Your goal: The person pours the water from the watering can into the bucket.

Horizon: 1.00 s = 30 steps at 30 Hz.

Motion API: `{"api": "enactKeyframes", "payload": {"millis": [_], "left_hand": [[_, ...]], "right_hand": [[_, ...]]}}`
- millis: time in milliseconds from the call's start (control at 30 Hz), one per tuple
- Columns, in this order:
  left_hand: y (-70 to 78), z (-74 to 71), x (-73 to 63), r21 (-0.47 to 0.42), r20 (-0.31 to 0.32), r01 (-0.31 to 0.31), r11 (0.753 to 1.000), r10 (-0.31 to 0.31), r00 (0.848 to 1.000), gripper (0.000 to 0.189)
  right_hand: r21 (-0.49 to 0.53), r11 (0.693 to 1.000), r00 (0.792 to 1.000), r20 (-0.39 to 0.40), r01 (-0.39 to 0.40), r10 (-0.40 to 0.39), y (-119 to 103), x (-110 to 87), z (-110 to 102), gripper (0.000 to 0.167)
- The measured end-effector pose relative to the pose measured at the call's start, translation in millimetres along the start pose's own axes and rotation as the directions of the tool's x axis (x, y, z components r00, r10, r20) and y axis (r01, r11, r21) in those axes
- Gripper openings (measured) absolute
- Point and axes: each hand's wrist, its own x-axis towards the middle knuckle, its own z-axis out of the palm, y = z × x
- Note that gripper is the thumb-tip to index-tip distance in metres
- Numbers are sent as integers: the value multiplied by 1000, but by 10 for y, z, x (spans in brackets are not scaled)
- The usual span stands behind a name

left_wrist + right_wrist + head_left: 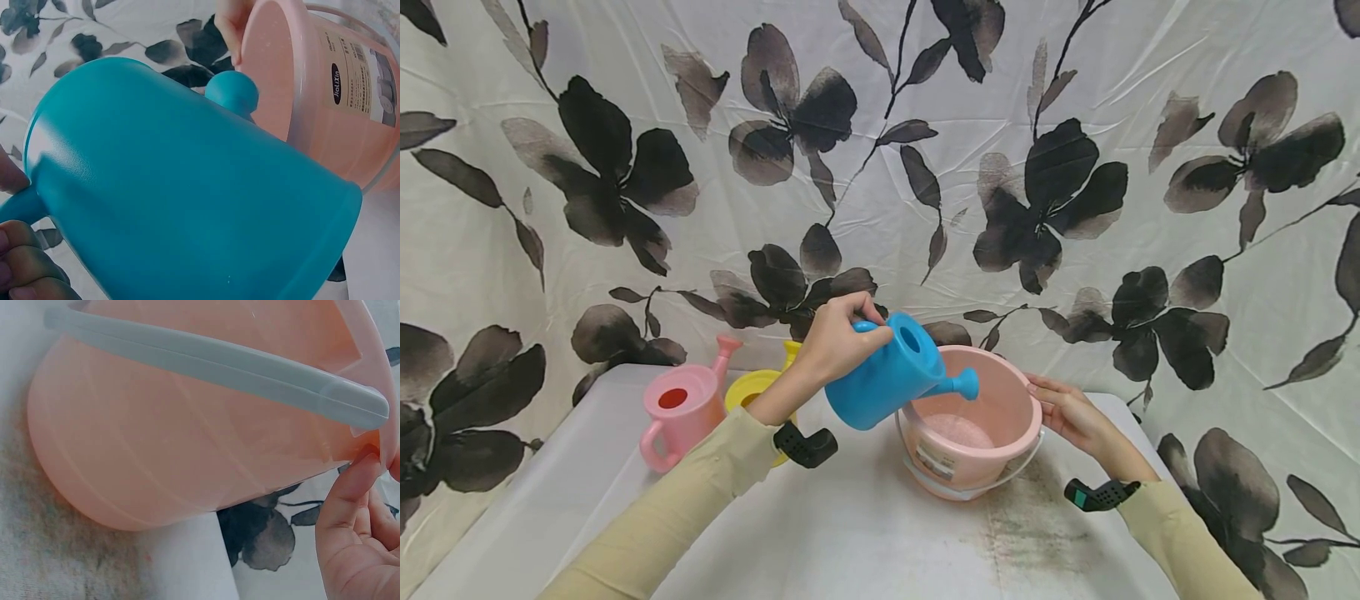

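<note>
My left hand (842, 342) grips the handle of a blue watering can (887, 379). The can is tilted to the right, its spout reaching over the rim of a pink bucket (985, 462). No water shows coming from the spout. On the bucket's right side, my right hand (1075, 417) pinches the rim; in the right wrist view the thumb lies under the lip of the bucket (156, 437). The bucket stands on the table with its pale handle (219, 362) hanging down. The left wrist view shows the can's body (187, 175) large, with the labelled bucket (312, 81) beyond.
A pink watering can (685, 408) stands at the left of the white table (850, 533). Beside it a yellow watering can (752, 383) is partly hidden by my left arm. Dark stains (1037, 525) mark the table near the bucket. Flower-printed cloth (925, 108) hangs behind.
</note>
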Motion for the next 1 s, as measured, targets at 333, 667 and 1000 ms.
{"api": "enactKeyframes", "payload": {"millis": [333, 667, 1000], "left_hand": [[9, 10, 3, -2, 5, -12, 1000, 12, 1000, 9], [23, 6, 17, 2, 1, -21, 1000, 21, 1000, 9], [46, -10, 28, 7, 1, -22, 1000, 22, 1000, 9]], "right_hand": [[-3, 1000, 1000, 3, 3, -3, 13, 4, 1, 67], [-6, 1000, 1000, 13, 7, -7, 9, 1, -3, 66], [-11, 1000, 1000, 9, 7, -6, 12, 4, 7, 66]]}}
